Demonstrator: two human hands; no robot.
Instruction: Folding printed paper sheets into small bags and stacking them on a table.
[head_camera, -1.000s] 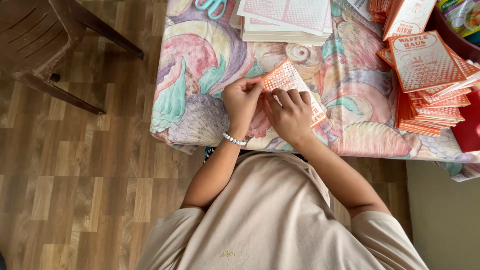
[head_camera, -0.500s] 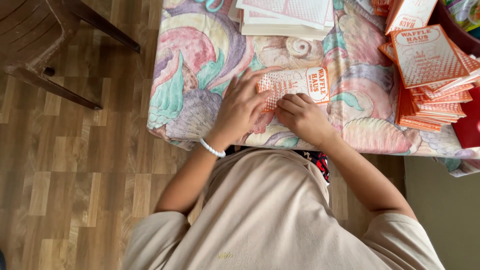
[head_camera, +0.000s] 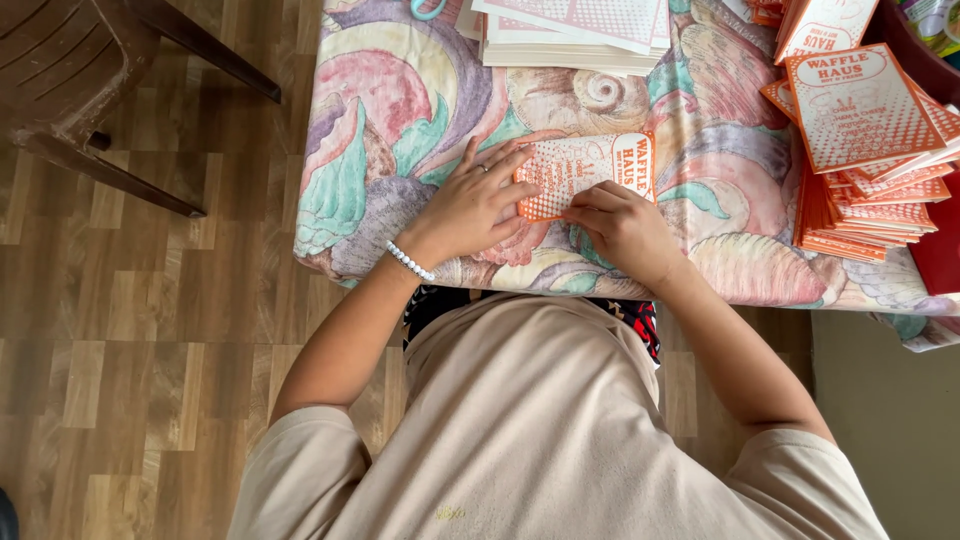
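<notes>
A wood-plank floor (head_camera: 140, 330) fills the left half of the frame, and the person's beige shirt (head_camera: 540, 430) takes up the lower middle. The bench (head_camera: 400, 130) spans the upper middle and right, draped in a cloth printed with large pastel shells and leaves. A dark brown plastic chair (head_camera: 90, 80) stands in the upper left corner, apart from the bench.

Along the top edge, centre, lies a pile of flat white sheets (head_camera: 570, 30) with pink-orange dotted print. At the upper right sits a fanned stack of orange-and-white paper bags (head_camera: 860, 150), with a dark red edge of something just right of it, too cropped to identify. A bit of teal scissor handle (head_camera: 428, 8) peeks in at the top edge, left of the white pile.

In the middle of the frame, near the bench's front edge, one orange-and-white paper bag (head_camera: 580, 170) lies flat on the cloth. The left hand (head_camera: 475, 205) presses down on its left end, fingers (head_camera: 505, 165) spread wide and flat, a ring on one and a white bead bracelet (head_camera: 408, 262) at the wrist. The right hand (head_camera: 620, 225) rests on the bag's lower edge, fingers curled close together, tips pushing against the paper.
</notes>
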